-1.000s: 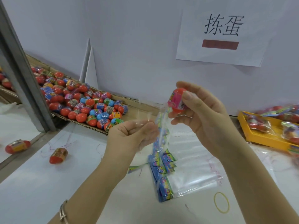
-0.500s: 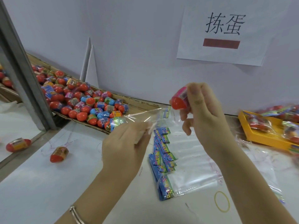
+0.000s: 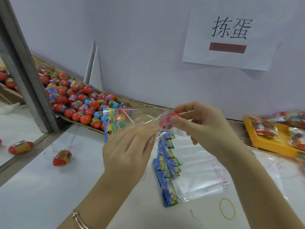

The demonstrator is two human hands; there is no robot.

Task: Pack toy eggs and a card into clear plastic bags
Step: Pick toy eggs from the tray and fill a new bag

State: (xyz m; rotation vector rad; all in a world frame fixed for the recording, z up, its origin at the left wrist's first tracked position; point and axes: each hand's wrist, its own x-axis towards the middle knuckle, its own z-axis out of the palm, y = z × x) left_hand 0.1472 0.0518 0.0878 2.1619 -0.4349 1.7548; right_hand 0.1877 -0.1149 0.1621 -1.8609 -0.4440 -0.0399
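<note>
My left hand (image 3: 130,149) pinches the mouth of a clear plastic bag (image 3: 137,115), which lies sideways in the air with its colourful card header (image 3: 109,124) pointing left. My right hand (image 3: 203,128) holds a red and pink toy egg (image 3: 166,120) at the bag's open mouth. A stack of empty clear bags with card headers (image 3: 171,164) lies on the white table below my hands. A heap of red toy eggs (image 3: 77,100) fills a cardboard tray at the back left.
A yellow tray (image 3: 270,144) with packed bags stands at the right. Two loose eggs lie at the left, one (image 3: 62,157) on the table and one (image 3: 20,147) past the metal post (image 3: 28,71). A yellow rubber band (image 3: 227,208) lies near the front.
My left hand has turned the bag sideways and pulled its mouth towards the right hand. The right hand has lowered the egg to the bag's opening.
</note>
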